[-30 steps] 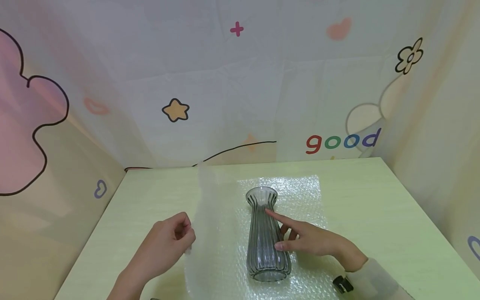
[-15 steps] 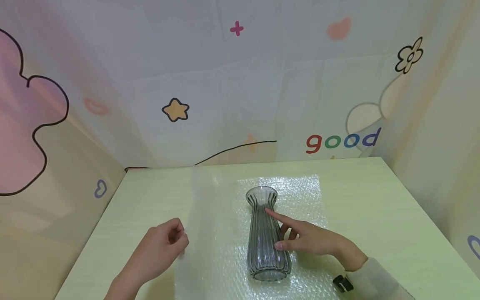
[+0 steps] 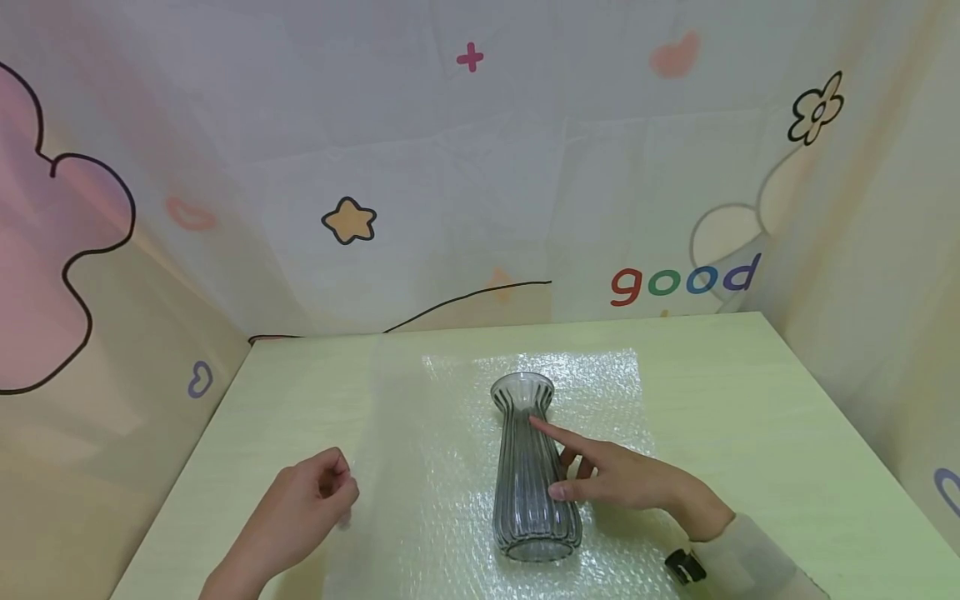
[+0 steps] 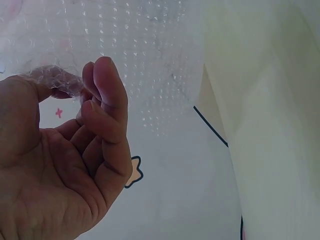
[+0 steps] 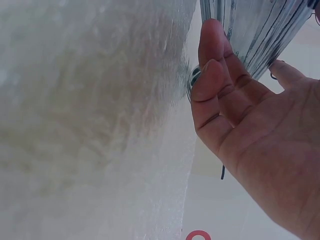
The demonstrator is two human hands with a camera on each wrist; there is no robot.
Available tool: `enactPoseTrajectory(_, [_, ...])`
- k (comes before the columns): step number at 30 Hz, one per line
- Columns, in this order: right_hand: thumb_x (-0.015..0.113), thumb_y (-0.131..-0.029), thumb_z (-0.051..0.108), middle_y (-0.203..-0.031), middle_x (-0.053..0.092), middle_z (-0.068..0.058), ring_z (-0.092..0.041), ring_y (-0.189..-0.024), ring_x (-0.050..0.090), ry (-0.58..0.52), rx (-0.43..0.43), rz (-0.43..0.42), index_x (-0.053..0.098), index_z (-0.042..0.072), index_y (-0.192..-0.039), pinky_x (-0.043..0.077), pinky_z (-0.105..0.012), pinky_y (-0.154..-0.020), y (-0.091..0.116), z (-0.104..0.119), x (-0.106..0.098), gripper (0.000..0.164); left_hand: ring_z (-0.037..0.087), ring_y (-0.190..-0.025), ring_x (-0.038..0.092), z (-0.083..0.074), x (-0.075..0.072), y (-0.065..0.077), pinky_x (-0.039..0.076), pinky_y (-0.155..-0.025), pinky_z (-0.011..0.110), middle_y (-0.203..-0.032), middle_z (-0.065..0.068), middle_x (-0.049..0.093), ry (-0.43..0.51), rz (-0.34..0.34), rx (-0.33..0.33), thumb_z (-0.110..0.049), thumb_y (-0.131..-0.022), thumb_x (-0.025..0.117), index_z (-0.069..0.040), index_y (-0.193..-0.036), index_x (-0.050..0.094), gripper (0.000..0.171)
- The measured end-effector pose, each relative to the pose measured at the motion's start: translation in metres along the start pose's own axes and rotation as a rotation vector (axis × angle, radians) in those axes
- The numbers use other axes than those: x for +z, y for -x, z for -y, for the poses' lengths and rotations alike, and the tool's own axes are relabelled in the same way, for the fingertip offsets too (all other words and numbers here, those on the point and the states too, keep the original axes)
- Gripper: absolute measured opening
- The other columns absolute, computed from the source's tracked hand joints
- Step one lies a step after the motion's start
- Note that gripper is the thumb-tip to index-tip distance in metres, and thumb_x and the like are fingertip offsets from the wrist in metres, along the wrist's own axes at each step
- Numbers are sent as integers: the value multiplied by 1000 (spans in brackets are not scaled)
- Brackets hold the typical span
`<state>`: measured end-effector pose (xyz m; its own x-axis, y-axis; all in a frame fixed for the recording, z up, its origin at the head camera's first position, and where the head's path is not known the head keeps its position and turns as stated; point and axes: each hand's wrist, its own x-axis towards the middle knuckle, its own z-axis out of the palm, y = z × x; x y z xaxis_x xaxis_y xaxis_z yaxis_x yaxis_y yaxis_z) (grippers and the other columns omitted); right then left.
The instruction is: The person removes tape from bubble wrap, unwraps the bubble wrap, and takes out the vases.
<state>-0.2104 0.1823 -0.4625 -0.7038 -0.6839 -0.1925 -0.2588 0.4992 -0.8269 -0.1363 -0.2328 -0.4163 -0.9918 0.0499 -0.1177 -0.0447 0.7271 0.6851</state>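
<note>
The left hand is pinching clear plastic bubble wrap; the right hand, fingers spread, is touching the grey ribbed glass vase, maybe stopping it rolling.

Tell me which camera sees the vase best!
The head view shows the vase best: rim to base, with the right hand covering a little. The right wrist view shows only part, cut off by the picture's top edge. The left wrist view doesn't show it.
</note>
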Motion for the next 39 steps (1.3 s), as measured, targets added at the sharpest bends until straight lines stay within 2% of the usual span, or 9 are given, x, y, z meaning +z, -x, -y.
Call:
enactPoseTrajectory(13, [70, -99, 41, -119, 58, -9, -20, -93, 66, 3, -11, -2, 15, 42, -166, 51, -29, -80, 0, -2, 1, 86, 11, -60, 57, 18, 0, -1, 42, -60, 24, -67, -4, 62, -21, 19, -14, -16, -97, 62, -15, -85, 61, 12])
enactPoseTrajectory(23, [69, -99, 41, -120, 58, -9, -21, -95, 66, -1, 2, 0, 15, 41, -166, 51, -30, -82, 0, -1, 1, 87, 11, -61, 58, 27, -1, -4, 41, -56, 25, -68, -5, 61, -53, 40, -18, -18, -96, 65, -17, -83, 63, 13])
enactPoseTrajectory(32, [69, -99, 41, -120, 58, -9, -20, -94, 66, -2, -9, 1, 14, 42, -166, 51, -30, -81, 0, -2, 1, 87, 11, -61, 53, 39, 0, -6, 39, -52, 24, -71, -5, 61, -75, 107, -27, -18, -96, 65, -14, -83, 65, 13])
enactPoseTrajectory(39, [69, -99, 41, -120, 58, -9, -20, -93, 66, 6, -21, 0, 14, 41, -166, 51, -29, -80, 0, -1, 1, 87, 14, -66, 56, 50, 2, -7, 41, -55, 25, -75, -4, 63, -103, 134, -37, -21, -97, 69, -15, -85, 66, 14])
